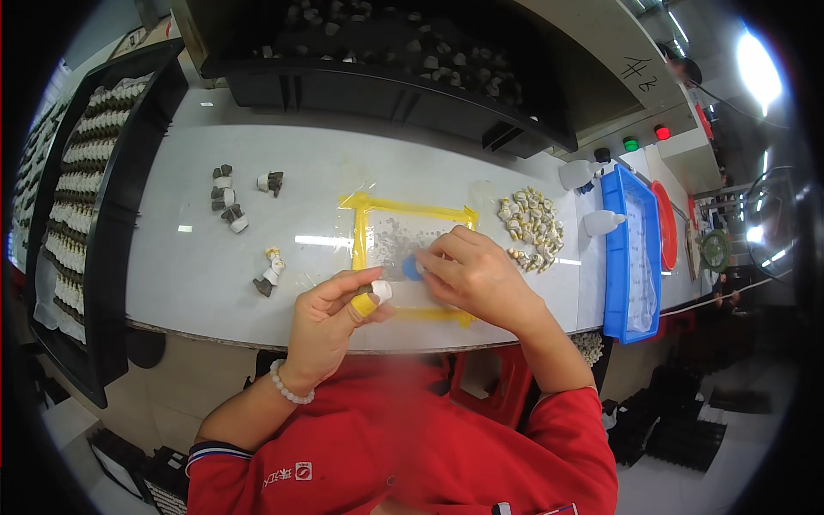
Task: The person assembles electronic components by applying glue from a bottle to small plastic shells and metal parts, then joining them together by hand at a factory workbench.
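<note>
My left hand (330,313) is closed around a small white-and-dark piece (381,292), with the white end showing past the fingers. A yellow band (364,304) is wrapped around one of its fingers. My right hand (485,279) has its fingers pinched together beside a small blue round thing (412,269); what they hold, if anything, is hidden. Both hands are over a work area framed with yellow tape (412,206). On the table to the left lies a small white figurine with a dark base (271,272). Several white-and-dark pieces (227,199) lie farther back.
Right of the tape lies a pile of small white-and-yellow parts (532,227). White squeeze bottles (601,223), a blue tray (611,283) and a red basin (664,225) stand at the right. A black bin (360,90) spans the back; a black tray (129,197) with rows of figurines is left.
</note>
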A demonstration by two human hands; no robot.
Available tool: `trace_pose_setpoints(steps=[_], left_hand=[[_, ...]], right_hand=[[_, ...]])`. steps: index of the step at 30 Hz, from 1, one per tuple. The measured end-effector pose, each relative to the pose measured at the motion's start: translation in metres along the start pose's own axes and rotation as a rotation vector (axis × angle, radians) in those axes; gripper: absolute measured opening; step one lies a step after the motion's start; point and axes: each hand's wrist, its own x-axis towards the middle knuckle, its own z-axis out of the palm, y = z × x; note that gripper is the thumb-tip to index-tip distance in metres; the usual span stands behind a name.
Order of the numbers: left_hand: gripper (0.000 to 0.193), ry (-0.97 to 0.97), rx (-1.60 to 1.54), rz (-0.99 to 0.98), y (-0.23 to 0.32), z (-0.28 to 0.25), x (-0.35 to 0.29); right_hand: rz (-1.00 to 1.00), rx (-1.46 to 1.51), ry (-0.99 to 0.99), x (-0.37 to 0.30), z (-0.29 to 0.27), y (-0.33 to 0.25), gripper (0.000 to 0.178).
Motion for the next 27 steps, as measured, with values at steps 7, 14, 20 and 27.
trace_pose_setpoints(steps=[7,14,20,27], left_hand=[[0.027,-0.071,-0.031,0.007,0.002,-0.001,0.002],[0.023,-0.047,-0.008,0.074,-0.002,0.001,0.004],[0.023,-0.068,0.002,0.056,-0.004,-0.003,0.004],[0.020,-0.019,0.052,0.069,-0.004,0.002,0.004]], right_hand=[[-0.003,-0.070,-0.059,0.005,-0.003,-0.005,0.025],[0.081,0.034,0.063,-0.007,0.006,-0.005,0.026],[0.284,0.315,0.136,-0.017,0.008,-0.011,0.027],[0.443,0.676,0.113,-0.023,0.010,-0.024,0.027]])
